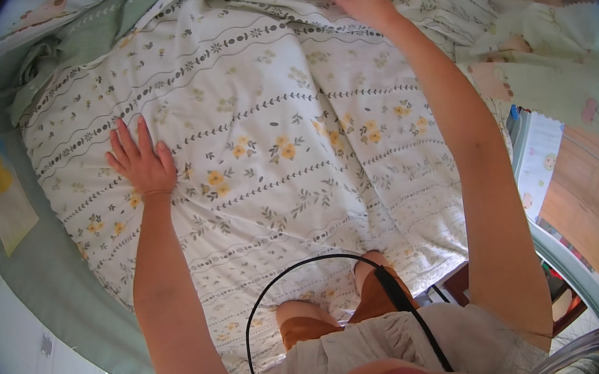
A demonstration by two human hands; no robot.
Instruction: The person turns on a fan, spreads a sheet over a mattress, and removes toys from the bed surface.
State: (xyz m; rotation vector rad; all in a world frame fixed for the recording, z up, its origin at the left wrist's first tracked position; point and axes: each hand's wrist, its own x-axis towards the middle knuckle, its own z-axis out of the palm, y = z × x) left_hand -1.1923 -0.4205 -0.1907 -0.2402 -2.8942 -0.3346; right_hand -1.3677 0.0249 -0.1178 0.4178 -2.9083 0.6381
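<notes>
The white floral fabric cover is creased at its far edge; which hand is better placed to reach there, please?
Right hand, probably: it is at the cover's far folds, while the left hand lies flat farther from them.

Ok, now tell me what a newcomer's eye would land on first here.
Probably the big flowered cover, white with yellow blooms, filling the middle. Next, the two hands: the left hand rests on its left part, fingers spread, and the right hand, slightly blurred, is at its far edge. Then the black cable arching in front of the person's body, bottom centre.
</notes>
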